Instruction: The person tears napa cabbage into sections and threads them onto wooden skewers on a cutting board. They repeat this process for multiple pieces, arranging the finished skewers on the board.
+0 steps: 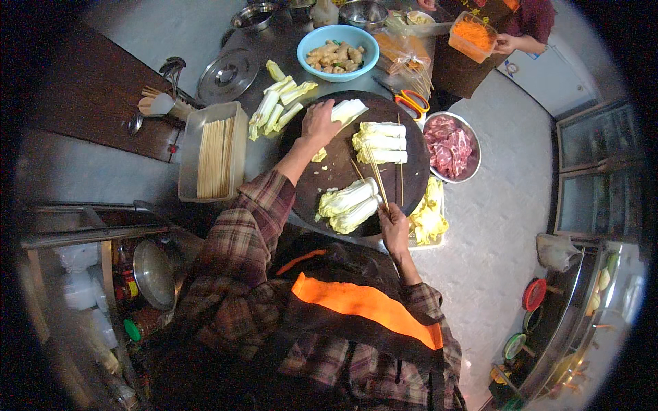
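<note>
My left hand [320,122] has its fingers on a piece of napa cabbage [349,111] at the upper left of a round dark cutting board [329,159]. In my right hand [395,228], at the board's lower right edge, are several thin bamboo skewers [378,177] pointing away from me. Just beyond their tips, cabbage pieces [380,142] lie side by side, with a skewer [401,182] through their right ends. Nearer to me rest more rolled or folded cabbage pieces [349,204], with a skewer end beside them. Small scraps dot the board.
Loose cabbage [267,110] and a skewer box [240,154] are at the left. Beyond the board are a blue bowl [338,77] of ginger-like pieces and orange-handled scissors [414,103]. A metal bowl of raw meat [448,146] stands right. A person's hand [506,44] holds shredded carrot [472,38].
</note>
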Motion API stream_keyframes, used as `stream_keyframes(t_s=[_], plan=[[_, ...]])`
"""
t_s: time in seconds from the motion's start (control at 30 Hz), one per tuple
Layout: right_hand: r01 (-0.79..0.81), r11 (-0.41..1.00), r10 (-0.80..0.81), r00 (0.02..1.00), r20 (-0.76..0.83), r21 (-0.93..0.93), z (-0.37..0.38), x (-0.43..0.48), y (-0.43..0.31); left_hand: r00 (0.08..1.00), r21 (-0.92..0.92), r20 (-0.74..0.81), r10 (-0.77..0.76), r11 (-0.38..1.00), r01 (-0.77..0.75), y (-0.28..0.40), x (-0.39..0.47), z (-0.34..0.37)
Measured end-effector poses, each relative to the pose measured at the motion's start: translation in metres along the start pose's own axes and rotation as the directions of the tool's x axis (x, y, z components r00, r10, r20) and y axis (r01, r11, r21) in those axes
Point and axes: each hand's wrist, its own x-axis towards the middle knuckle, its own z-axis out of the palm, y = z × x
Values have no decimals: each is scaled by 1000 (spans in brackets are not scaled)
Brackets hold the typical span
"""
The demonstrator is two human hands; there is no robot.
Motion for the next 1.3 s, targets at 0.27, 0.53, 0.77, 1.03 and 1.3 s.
stream_keyframes(t_s=[0.27,0.53,0.77,1.03,1.3], plan=[[162,975,-176,981,-82,-151,0,-3,-8,965,-828,-90,-247,557,65,-27,8,-47],[41,993,-39,999,-22,114,-5,-11,5,988,-468,146,57,883,18,6,-134,-33],[-93,959,97,995,0,266,-22,-48,13,987,-228,29,156,963,-145,19,-174,-3],[-80,964,76,997,28,252,-23,-58,7,983,-201,10,185,963,-180,40,-161,6],[-159,974,149,986,71,163,-20,-59,-1,987,-234,-23,160,959,-161,34,-157,16]])
